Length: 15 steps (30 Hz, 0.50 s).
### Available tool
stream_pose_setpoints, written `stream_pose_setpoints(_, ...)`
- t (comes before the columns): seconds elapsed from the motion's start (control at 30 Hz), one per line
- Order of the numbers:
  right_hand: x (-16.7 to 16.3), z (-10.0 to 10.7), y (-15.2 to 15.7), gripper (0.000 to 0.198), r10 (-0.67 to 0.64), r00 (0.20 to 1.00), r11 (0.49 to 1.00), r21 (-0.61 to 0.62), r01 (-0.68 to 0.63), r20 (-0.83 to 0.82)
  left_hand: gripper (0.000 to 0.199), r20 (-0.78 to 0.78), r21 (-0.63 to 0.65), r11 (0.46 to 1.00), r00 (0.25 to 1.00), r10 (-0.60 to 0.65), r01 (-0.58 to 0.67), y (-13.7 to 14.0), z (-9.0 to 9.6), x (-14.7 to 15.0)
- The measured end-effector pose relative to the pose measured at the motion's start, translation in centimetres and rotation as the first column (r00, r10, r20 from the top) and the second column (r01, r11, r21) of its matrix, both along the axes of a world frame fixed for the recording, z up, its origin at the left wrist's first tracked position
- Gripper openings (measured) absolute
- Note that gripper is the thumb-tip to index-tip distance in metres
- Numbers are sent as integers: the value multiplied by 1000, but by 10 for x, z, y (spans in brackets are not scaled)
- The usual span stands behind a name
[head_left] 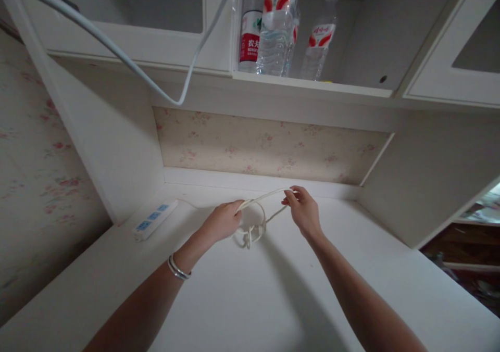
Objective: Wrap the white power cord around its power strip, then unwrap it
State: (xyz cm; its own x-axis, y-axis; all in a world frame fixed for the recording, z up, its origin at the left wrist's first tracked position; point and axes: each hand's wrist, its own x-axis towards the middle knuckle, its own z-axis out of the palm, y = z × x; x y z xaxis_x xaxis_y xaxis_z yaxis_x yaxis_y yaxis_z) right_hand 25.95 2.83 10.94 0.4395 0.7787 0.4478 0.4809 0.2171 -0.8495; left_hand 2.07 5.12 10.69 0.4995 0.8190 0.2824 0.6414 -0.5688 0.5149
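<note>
Head view looks down on two bare forearms reaching out over a plain white desk surface (273,300). Between the hands runs a thin cream-white cord (260,198), pulled into a shallow arc from one grip to the other. The left hand (222,221) is curled closed around its end of the cord, knuckles up, with the strand leaving beside the thumb. The right hand (303,209) pinches the other end between thumb and fingertips, the remaining fingers bent loosely under.

Just below the line joining the two grips, the cord forms a round loop, and at the bottom of that loop sits a small bunched knot that hangs close above the desk or touches it; which, I cannot tell. A second strand slants from the knot up toward the right-hand pinch.

A pair of thin silver bangles (178,267) circles the left wrist. Outward from the left grip, a white power strip with blue sockets (154,218) lies on the desk against the side panel, its thin lead trailing toward the left hand. Beyond both grips stands a strip of pale floral wallpaper (269,146). High above them, clear plastic water bottles with red labels (278,24) stand in an open white cabinet shelf, and a grey-white cable (117,52) droops across the cabinet front.
</note>
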Motion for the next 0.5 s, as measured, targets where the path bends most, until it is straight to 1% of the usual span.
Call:
stream_pose_setpoints(0.1, 10, 2, 5, 36, 10, 979, 1000, 16, -6, -206, 45, -22, 15, 990, 990, 137, -137, -2, -2, -3)
stream_pose_setpoints(0.13, 11, 2, 6, 36, 22, 966, 1000, 11, -20, -257, 47, -5, 15, 988, 988, 155, -155, -3, -2, -2)
stream_pose_setpoints(0.2, 8, 1, 6, 38, 57, 944, 998, 17, -54, -325, 44, 55, 12, 992, 990, 128, -129, -6, -3, 0)
stream_pose_setpoints(0.27, 1, -2, 5, 42, 123, 930, 992, 59, -109, -346, 35, 139, 24, 997, 988, 70, -74, -8, -5, 3)
stream_pose_setpoints(0.33, -10, -5, 3, 43, 235, 926, 972, 96, -216, -295, 28, 225, 62, 997, 974, 27, -42, -8, -7, 7)
stream_pose_setpoints(0.37, -16, -7, 1, 41, 304, 924, 953, 83, -292, -234, 26, 264, 85, 996, 964, 18, -41, -7, -8, 9)
stream_pose_setpoints(0.43, -28, -12, -1, 38, 442, 892, 894, -27, -446, -91, 24, 312, 107, 993, 950, 16, -52, -6, -10, 12)
stream_pose_setpoints(0.5, -41, -16, -3, 41, 558, 830, 818, -165, -552, -11, 28, 339, 73, 996, 940, 26, -54, -5, -11, 13)
